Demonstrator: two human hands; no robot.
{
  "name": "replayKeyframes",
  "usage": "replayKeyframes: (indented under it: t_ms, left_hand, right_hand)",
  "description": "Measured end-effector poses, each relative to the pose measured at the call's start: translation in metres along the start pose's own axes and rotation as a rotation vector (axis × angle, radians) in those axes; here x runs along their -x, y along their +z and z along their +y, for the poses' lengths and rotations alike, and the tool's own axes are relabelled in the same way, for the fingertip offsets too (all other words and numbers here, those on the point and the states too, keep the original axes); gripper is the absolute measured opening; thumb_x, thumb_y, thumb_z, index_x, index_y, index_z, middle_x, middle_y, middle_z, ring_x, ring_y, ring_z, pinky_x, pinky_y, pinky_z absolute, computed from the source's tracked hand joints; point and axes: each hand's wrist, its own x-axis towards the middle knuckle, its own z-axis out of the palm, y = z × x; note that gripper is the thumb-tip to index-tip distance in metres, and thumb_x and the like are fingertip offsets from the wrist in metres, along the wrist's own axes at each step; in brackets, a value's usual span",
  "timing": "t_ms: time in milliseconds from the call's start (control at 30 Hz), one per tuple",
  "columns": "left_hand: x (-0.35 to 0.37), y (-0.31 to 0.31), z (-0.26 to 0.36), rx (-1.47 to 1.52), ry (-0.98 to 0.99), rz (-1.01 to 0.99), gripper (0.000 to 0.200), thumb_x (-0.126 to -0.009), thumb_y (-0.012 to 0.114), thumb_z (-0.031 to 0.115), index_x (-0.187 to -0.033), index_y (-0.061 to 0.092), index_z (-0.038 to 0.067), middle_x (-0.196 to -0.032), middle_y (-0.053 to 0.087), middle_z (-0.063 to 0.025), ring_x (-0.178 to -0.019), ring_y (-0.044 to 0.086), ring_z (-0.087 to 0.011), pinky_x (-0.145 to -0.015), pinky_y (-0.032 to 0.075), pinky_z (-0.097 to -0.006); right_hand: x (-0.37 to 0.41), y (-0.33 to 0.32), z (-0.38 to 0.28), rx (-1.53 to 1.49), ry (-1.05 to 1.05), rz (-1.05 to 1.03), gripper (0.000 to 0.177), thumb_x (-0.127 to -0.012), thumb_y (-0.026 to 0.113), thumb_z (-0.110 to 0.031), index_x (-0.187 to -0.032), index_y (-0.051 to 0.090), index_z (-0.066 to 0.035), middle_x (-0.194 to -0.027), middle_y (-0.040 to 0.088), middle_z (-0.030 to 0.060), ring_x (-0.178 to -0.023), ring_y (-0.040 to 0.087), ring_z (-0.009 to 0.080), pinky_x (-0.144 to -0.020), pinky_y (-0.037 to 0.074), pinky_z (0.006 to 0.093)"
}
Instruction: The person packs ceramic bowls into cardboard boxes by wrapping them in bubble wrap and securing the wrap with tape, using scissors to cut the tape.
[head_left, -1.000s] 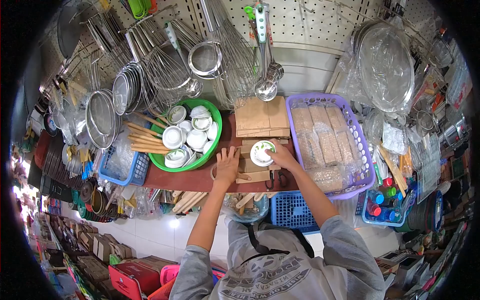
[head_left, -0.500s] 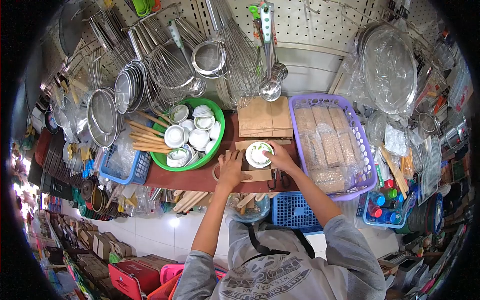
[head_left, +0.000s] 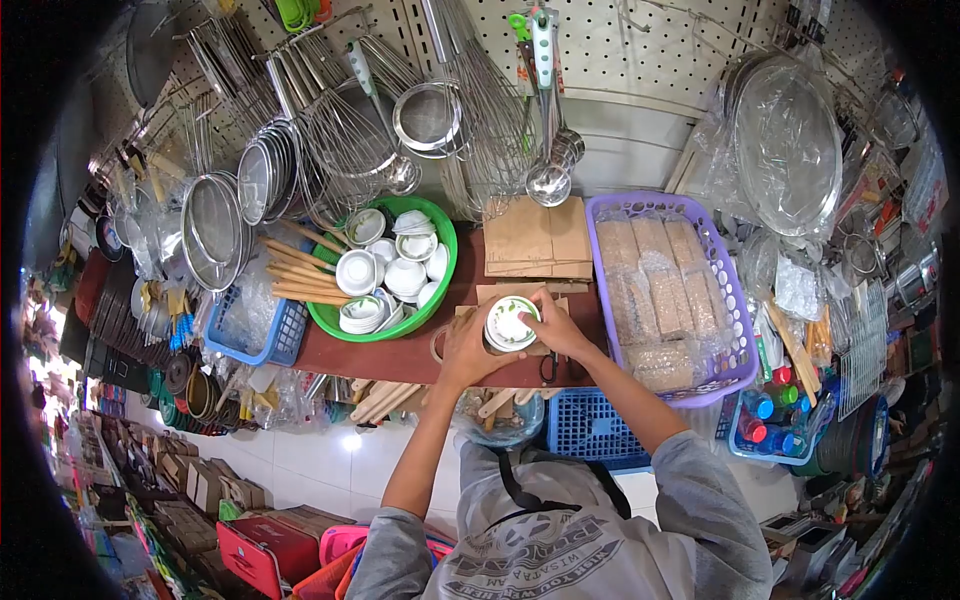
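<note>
The left hand [head_left: 466, 346] and the right hand [head_left: 556, 326] met just below the centre of the frame, both closed on a small white bowl [head_left: 510, 322] with a green print on its rim. The left hand cupped the bowl's left side and the fingers of the right hand curled over its right edge. The bowl sat just above the front of the brown desk [head_left: 375, 357], over some loose cardboard pieces [head_left: 500, 293]; whether it rested on them or was lifted off could not be told. A roll of tape [head_left: 436, 346] lay just beside the left hand, and a pair of scissors [head_left: 549, 369] lay near the right wrist at the desk's front edge. Behind the bowl, toward the top of the frame, a stack of flat cardboard sheets [head_left: 530, 238] lay on the desk. To the left stood a green basin [head_left: 446, 262] filled with more white bowls, with wooden utensils [head_left: 295, 277] lying across a blue basket [head_left: 262, 347] further left. To the right, a purple basket [head_left: 594, 240] held wrapped brown packets. Wire whisks [head_left: 480, 115], ladles [head_left: 551, 180] and mesh strainers [head_left: 215, 228] hung from the pegboard wall across the upper part of the frame. A blue crate [head_left: 585, 422] stood below the desk's front edge.
</note>
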Motion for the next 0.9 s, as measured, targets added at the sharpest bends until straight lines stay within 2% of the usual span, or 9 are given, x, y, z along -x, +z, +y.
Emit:
replayKeyframes:
  t_ms: [100, 200, 300, 367, 500, 600, 633, 833, 900]
  left_hand:
    - [0.001, 0.008, -0.004, 0.082, -0.035, 0.004, 0.102, -0.057, 0.092, 0.048, -0.143, 0.047, 0.016, -0.133, 0.063, -0.0116, -0.125, 0.057, -0.0347, -0.111, 0.035, -0.0552]
    - [0.002, 0.016, -0.009, 0.087, -0.026, 0.049, 0.099, -0.058, 0.092, 0.048, -0.142, 0.049, 0.015, -0.130, 0.064, -0.0123, -0.125, 0.057, -0.0332, -0.111, 0.035, -0.0548]
    - [0.005, 0.017, -0.011, 0.143, -0.026, 0.106, 0.097, -0.058, 0.095, 0.040, -0.138, 0.050, 0.006, -0.121, 0.067, -0.0154, -0.117, 0.061, -0.0330, -0.104, 0.044, -0.0443]
    - [0.006, 0.020, -0.013, 0.168, -0.017, 0.083, 0.097, -0.058, 0.095, 0.037, -0.137, 0.051, 0.005, -0.122, 0.066, -0.0155, -0.116, 0.061, -0.0321, -0.102, 0.045, -0.0436]
    - [0.011, 0.021, -0.015, 0.184, -0.044, 0.050, 0.097, -0.057, 0.097, 0.031, -0.137, 0.050, 0.004, -0.124, 0.065, -0.0149, -0.117, 0.061, -0.0307, -0.102, 0.047, -0.0418]
    - [0.014, 0.022, -0.025, 0.324, -0.046, 0.027, 0.097, -0.058, 0.097, 0.027, -0.138, 0.049, 0.004, -0.127, 0.063, -0.0143, -0.121, 0.059, -0.0280, -0.105, 0.046, -0.0405]
    - [0.015, 0.023, -0.028, 0.367, -0.053, 0.031, 0.097, -0.058, 0.097, 0.025, -0.139, 0.048, 0.004, -0.129, 0.062, -0.0143, -0.122, 0.058, -0.0271, -0.105, 0.045, -0.0399]
    - [0.024, 0.012, -0.030, 0.464, -0.064, 0.047, 0.097, -0.060, 0.096, 0.019, -0.141, 0.046, 0.003, -0.133, 0.058, -0.0146, -0.125, 0.056, -0.0249, -0.107, 0.045, -0.0391]
    - [0.028, 0.007, -0.032, 0.468, -0.049, 0.071, 0.097, -0.059, 0.095, 0.017, -0.141, 0.045, 0.003, -0.132, 0.059, -0.0145, -0.124, 0.056, -0.0251, -0.107, 0.045, -0.0389]
  right_hand:
    - [-0.001, 0.001, 0.002, -0.025, -0.025, 0.003, 0.034, -0.098, 0.063, -0.027, -0.114, 0.044, -0.003, -0.103, 0.064, 0.0239, -0.101, 0.066, 0.0345, -0.087, 0.049, 0.0429]
    - [-0.005, 0.003, 0.009, -0.118, -0.036, 0.012, 0.031, -0.100, 0.059, -0.026, -0.115, 0.047, -0.001, -0.104, 0.065, 0.0252, -0.102, 0.067, 0.0348, -0.086, 0.051, 0.0425]
    - [-0.002, 0.001, -0.004, -0.123, -0.029, 0.067, 0.033, -0.102, 0.056, -0.025, -0.118, 0.050, 0.003, -0.107, 0.066, 0.0261, -0.100, 0.070, 0.0335, -0.079, 0.058, 0.0409]
    - [0.008, -0.012, -0.036, -0.029, -0.009, 0.111, 0.036, -0.102, 0.055, -0.025, -0.121, 0.051, 0.005, -0.108, 0.067, 0.0261, -0.097, 0.072, 0.0327, -0.071, 0.063, 0.0397]
    - [0.000, -0.012, -0.024, -0.295, 0.106, 0.213, 0.034, -0.102, 0.051, -0.022, -0.121, 0.052, 0.007, -0.112, 0.065, 0.0248, -0.089, 0.073, 0.0338, -0.059, 0.065, 0.0386]
    - [-0.001, -0.014, -0.018, -0.118, 0.021, 0.326, 0.033, -0.101, 0.050, -0.020, -0.120, 0.053, 0.007, -0.114, 0.060, 0.0238, -0.084, 0.073, 0.0350, -0.057, 0.065, 0.0374]
    - [-0.001, -0.016, -0.018, -0.052, 0.032, 0.303, 0.031, -0.099, 0.051, -0.017, -0.118, 0.053, 0.007, -0.116, 0.056, 0.0231, -0.080, 0.072, 0.0355, -0.055, 0.064, 0.0365]
    - [0.000, -0.018, -0.018, -0.055, 0.046, 0.277, 0.025, -0.097, 0.055, -0.015, -0.113, 0.055, 0.004, -0.114, 0.060, 0.0229, -0.081, 0.071, 0.0349, -0.062, 0.063, 0.0375]
    - [0.001, -0.019, -0.017, 0.066, -0.002, 0.317, 0.023, -0.094, 0.059, -0.015, -0.112, 0.056, -0.001, -0.107, 0.064, 0.0207, -0.081, 0.071, 0.0350, -0.065, 0.062, 0.0399]
